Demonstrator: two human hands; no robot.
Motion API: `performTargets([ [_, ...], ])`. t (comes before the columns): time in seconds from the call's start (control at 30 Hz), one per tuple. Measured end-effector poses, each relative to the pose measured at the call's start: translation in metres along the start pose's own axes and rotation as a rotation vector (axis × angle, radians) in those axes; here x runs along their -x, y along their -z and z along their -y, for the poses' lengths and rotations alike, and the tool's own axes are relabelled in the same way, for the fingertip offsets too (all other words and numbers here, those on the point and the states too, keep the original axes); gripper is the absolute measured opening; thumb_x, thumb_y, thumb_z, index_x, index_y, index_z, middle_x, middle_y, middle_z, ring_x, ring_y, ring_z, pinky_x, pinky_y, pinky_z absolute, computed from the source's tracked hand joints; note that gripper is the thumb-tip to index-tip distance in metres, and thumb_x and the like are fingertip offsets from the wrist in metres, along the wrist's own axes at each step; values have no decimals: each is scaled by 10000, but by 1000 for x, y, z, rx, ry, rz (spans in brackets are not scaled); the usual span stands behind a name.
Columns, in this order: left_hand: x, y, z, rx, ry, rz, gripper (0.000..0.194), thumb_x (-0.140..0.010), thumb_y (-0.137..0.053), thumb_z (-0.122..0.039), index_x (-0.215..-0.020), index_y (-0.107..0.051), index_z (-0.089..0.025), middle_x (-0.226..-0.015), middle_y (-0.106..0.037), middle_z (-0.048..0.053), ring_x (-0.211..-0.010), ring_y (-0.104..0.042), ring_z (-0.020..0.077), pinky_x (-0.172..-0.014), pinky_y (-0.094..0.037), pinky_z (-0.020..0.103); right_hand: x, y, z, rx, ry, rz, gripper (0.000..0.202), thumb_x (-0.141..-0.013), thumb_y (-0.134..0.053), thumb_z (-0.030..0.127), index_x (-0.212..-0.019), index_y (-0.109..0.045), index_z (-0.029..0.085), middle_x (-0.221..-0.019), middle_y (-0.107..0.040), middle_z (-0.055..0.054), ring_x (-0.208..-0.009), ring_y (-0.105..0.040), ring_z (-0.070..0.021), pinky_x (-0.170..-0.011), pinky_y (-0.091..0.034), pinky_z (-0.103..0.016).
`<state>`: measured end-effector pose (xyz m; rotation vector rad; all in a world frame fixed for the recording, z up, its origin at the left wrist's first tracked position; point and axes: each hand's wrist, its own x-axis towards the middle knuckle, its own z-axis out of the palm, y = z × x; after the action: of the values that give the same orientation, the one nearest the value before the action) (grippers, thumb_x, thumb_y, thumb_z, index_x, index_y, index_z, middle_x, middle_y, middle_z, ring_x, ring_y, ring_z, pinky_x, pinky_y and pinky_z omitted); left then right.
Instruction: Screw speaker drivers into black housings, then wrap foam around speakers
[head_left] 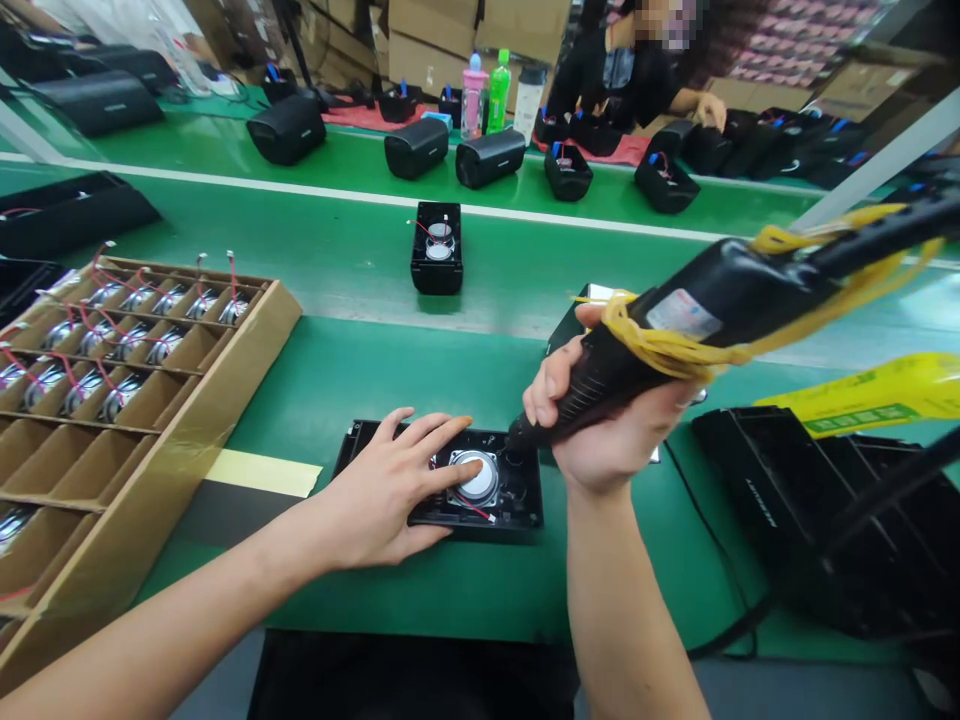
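From the left, our left hand (pixel 390 480) lies spread over the left part of the black housing (pixel 517 510), fingers apart, one fingertip apparently on its round speaker (pixel 478 482). The housing is straight ahead at twelve o'clock, its long axis running roughly nine to three. Our right hand (pixel 619 435) wraps firmly around the black power tool (pixel 675 310), whose tip sits between one and two o'clock from the speaker — touching or just above, we cannot tell.

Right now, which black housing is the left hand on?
The open housing under the tip of the power tool; the left hand reaches over its round speaker and touches none of the others.
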<state>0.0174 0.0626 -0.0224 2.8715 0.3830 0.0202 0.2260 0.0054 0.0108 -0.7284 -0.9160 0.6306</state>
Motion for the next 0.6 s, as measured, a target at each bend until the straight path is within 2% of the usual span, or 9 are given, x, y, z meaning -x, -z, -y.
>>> performTargets([
  [0.1,-1,0,0,-4,-2,0,584,-853,-692,-380,-1415,-543,-327,-1665,-291,117,-1468,-354,372,-1165,-228,653,2,0,-8,-2,-29,-1,694,-888,-498,862,-1132,-590,220,-697,-480,42,-444,-419,-89,-398,-367,-218],
  [0.27,-2,0,0,-4,-4,-10,592,-846,-705,-378,-1415,-550,-320,-1664,-296,114,-1460,-364,385,-1165,-235,648,2,3,-16,-28,-60,12,714,-895,-518,846,-1190,-556,197,-705,-476,39,-447,-434,-90,-400,-367,-224],
  [0.43,-1,0,0,-1,7,-10,572,-859,-685,-407,-1411,-551,-333,-1660,-309,111,-1470,-362,367,-1171,-234,642,2,6,-20,-49,-65,12,689,-919,-521,814,-1207,-559,190,-707,-487,30,-452,-437,-94,-402,-373,-229],
  [0.6,-2,0,0,-10,2,-20,574,-858,-686,-412,-1412,-555,-336,-1655,-320,111,-1460,-378,374,-1160,-259,645,2,10,-27,-43,-38,71,600,-970,-467,769,-1125,-588,203,-715,-490,18,-461,-457,-98,-416,-376,-231],
])
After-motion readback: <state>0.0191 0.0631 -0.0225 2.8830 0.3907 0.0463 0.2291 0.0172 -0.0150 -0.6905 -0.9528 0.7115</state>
